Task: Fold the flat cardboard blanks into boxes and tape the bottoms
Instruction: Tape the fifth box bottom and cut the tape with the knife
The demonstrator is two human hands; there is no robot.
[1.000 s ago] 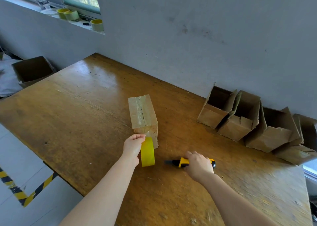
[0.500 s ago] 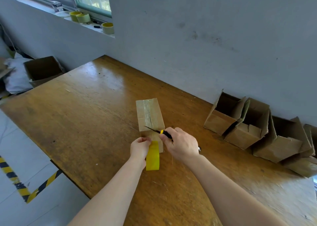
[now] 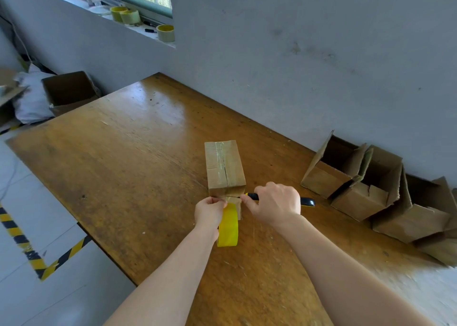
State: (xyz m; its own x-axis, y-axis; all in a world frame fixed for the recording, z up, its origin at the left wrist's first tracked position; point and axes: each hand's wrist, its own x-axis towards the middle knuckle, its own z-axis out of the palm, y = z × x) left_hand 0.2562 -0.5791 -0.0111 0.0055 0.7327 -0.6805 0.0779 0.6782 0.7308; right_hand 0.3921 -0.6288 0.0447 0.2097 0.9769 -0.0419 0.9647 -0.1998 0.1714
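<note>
Right now everything turns on the short stretch of tape between the box (image 3: 223,167) and the tape roll (image 3: 228,226). The box lies bottom-up near the middle of the worktop (image 3: 138,167), taped seam facing up, its long axis running from the person toward the wall-side edge. Its near end face is directly in front of both hands.

The left hand (image 3: 209,210) grips the yellow roll just below that near face, on its left side, and seems to draw the tape down toward the near edge. The right hand (image 3: 275,204) is closed around a knife (image 3: 307,201) and comes in from the right, with the handle pointing toward the row of open boxes (image 3: 346,177) along the wall edge. The blade lies across the tape at the near face, square to the box's long axis, its tip close to the left fingers (image 3: 221,203).

My reading is that the seam is covered and the cut is the step in hand. The stroke would travel right to left, toward the left hand, so those fingers are the risk. Tape that goes slack may tear rather than slice.
</note>
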